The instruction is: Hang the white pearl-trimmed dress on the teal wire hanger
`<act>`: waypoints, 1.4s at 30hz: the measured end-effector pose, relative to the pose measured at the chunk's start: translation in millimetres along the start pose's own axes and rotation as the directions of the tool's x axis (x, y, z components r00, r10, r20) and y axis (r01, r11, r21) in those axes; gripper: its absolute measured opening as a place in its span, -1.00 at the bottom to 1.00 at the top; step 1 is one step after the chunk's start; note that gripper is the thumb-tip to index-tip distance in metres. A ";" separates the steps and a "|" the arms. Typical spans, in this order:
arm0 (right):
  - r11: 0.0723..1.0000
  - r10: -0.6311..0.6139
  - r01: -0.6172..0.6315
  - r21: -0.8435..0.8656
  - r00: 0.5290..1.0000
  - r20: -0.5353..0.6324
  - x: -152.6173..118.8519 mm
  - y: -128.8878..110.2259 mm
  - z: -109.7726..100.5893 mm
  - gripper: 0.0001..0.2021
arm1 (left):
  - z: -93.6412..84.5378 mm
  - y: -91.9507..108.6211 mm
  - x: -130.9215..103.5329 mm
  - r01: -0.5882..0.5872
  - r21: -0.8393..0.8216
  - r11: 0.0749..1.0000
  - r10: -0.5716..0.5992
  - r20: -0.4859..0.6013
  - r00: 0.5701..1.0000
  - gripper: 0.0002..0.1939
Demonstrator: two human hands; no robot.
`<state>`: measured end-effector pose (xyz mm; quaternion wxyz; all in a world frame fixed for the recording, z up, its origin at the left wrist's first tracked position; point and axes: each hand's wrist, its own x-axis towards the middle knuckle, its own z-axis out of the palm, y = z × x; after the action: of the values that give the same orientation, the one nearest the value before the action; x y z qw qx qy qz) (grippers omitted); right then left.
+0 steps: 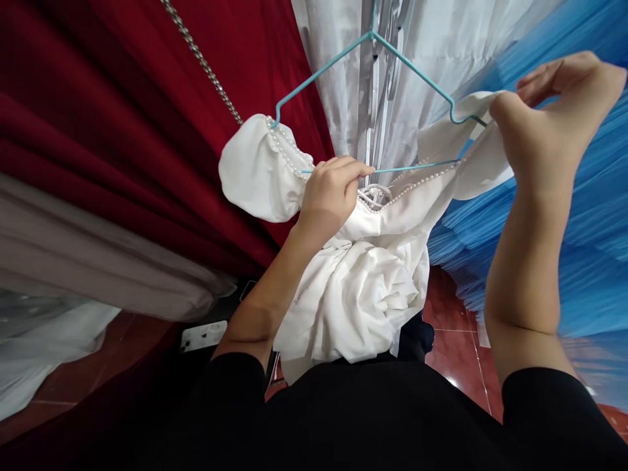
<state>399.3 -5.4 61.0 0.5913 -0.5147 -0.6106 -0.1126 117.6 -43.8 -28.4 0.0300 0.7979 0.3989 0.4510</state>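
Left hand (330,196), centre frame: grip closed, fingers curled over the lower bar of the teal hanger (409,167) at the neckline. White dress (370,294) hangs on it, centre to lower centre, pearl trim along the neckline. Right hand (552,108), upper right: grip partly curled at the dress's right-side sleeve; can't tell how firmly it holds.

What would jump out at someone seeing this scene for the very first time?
Probably the white dress in the middle, with pearl-like beads along its neckline, on a thin turquoise hanger. The left hand grips at the hanger's lower bar, while the right hand is at the sleeve. Vivid red fabric on the left and blue ruffled fabric on the right frame it.
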 end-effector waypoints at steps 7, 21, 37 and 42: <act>0.987 -0.148 0.143 0.078 0.988 0.053 -17.2 -31.4 18.7 -0.80 | 4.2 -5.7 -3.3 0.010 0.074 0.997 -0.008 -0.028 1.000 -0.62; 0.938 -0.314 0.247 0.244 0.902 0.295 -130.4 -17.9 81.3 -0.68 | -11.2 -16.7 -16.2 -0.091 0.125 0.988 0.142 -0.494 0.858 -0.71; 0.925 -0.359 0.301 0.231 0.891 0.278 -121.1 -15.3 75.6 -0.80 | -97.9 -87.2 -7.0 0.201 -0.042 0.979 -0.173 -0.698 0.695 -0.86; 0.934 -0.329 0.258 0.247 0.890 0.315 -123.1 -17.2 81.7 -0.79 | -89.9 -94.4 -61.5 0.322 -0.070 0.944 -0.311 -0.511 0.801 -0.85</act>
<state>308.5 -13.1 -56.6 0.4969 -0.3662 -0.7854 -0.0458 -23.8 -48.5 -56.5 -0.0113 0.5703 0.5243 0.6322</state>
